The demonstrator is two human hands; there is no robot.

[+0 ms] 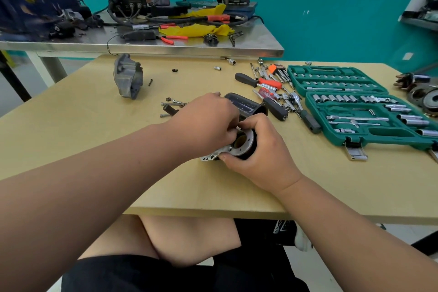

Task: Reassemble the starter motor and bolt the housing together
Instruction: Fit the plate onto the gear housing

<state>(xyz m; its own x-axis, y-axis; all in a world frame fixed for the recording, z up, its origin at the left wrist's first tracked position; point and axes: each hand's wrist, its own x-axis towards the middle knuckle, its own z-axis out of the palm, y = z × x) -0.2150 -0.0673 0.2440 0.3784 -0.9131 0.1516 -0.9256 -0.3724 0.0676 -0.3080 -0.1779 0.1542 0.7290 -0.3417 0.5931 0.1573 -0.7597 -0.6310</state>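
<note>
Both hands around motor part, no legible writing.

The wall is teal below and white along the top. A pale wooden tabletop fills the foreground, its far edge butting against a steel workbench on light legs. Grey floor shows at left, evenly lit.

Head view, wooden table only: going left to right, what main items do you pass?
Grey cast housing → loose bolts → left hand → motor part gripped by the right hand → loose hand tools → open green socket case → dark metal parts at the right edge.
</note>
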